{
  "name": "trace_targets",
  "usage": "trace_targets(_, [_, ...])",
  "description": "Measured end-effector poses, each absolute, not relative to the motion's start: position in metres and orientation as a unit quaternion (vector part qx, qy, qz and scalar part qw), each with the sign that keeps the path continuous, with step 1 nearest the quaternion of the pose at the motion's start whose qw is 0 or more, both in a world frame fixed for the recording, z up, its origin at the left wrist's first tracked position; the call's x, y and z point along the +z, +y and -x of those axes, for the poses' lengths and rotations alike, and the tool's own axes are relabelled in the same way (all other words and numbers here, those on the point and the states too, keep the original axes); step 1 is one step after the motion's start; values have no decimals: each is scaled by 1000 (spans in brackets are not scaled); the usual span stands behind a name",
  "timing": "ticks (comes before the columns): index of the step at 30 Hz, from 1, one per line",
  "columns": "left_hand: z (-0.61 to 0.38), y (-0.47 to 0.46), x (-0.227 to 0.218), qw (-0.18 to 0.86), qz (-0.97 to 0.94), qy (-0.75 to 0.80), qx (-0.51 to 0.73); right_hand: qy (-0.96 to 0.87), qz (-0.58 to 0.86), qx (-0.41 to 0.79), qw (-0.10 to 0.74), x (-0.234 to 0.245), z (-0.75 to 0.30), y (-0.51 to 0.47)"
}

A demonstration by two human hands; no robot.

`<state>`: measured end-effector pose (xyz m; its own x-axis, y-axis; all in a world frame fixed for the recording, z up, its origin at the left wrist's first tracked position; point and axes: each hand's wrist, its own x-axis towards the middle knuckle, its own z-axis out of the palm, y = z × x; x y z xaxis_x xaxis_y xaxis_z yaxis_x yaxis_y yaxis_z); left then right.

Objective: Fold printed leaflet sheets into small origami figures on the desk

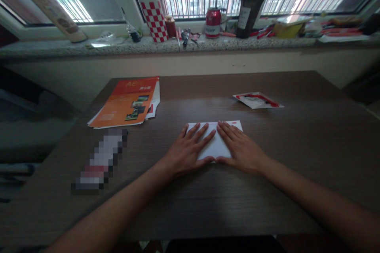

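Note:
A white sheet of paper [214, 148], perhaps folded, lies flat on the brown table in front of me. A small red mark shows near its far right corner. My left hand [191, 148] rests flat on the left part of the paper, its fingers spread. On the right part lies my right hand [237, 146], palm down, fingers stretched out and close together. The two thumbs almost meet at the paper's near edge. Both hands cover much of the sheet, so its full outline is hidden.
An orange booklet [124, 104] lies on loose papers at the table's far left, with a pixelated object [101, 160] nearer me. A red and white packet [258, 101] is at the back right. Bottles, a red can [213, 23] and clutter line the windowsill [118, 49].

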<state>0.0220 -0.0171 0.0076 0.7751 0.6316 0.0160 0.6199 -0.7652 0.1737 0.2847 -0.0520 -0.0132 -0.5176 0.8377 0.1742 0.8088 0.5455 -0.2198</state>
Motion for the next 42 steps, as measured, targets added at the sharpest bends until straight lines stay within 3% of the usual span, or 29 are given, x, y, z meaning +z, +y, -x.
trace_targets(20, [-13, -13, 16, 57, -949, 310, 30, -873, 466, 47, 136, -13, -285, -52])
trace_targets(32, [-8, -24, 32, -44, -918, 391, 40, -893, 427, -29, 141, 21, -298, -32])
trace_targets(42, [-16, -9, 38, 46, -954, 286, 81, -894, 395, 112, 181, 8, -316, -23])
